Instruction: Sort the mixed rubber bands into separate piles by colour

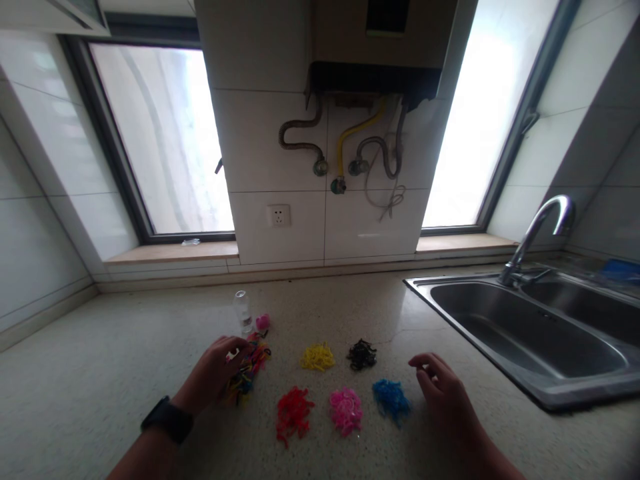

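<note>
Speckled countertop [320,300]: left fingers [239,343] touch tangled, stringy multicoloured pile [245,383].

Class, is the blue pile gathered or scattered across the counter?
Gathered: the blue pile forms one clump, apart from the pink pile.

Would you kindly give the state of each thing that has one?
Left hand: bent over mixed pile
Right hand: loosely curled, beside blue pile
Mixed pile: colours jumbled
Yellow pile: heaped
Black pile: heaped
Red pile: heaped
Pink pile: heaped
Blue pile: heaped
Clear container: standing
Wall socket: nothing plugged in
Tap: no water visibly running
Windows: can't tell whether shut
</note>
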`<state>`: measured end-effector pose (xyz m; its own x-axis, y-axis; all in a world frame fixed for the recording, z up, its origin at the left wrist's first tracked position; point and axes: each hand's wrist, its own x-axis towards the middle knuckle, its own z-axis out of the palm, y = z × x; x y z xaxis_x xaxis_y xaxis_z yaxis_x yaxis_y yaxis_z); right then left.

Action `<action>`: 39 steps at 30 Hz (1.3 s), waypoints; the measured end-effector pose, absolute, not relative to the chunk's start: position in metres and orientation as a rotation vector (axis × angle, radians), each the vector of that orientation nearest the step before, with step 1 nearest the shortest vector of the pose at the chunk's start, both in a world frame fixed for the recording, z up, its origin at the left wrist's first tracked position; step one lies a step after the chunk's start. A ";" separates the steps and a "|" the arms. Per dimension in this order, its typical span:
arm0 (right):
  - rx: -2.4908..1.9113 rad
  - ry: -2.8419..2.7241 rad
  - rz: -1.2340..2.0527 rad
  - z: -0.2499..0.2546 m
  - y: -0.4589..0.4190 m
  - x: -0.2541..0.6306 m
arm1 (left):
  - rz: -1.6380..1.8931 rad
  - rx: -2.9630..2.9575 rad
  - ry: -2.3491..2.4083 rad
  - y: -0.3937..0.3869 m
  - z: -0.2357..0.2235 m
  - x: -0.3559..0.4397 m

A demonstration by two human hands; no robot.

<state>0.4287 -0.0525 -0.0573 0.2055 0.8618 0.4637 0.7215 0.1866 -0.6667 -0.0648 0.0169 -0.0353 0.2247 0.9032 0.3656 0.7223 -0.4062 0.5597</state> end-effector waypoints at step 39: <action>-1.808 -1.654 0.150 -0.045 -0.046 0.411 | 1.228 1.920 1.014 -0.091 0.063 0.054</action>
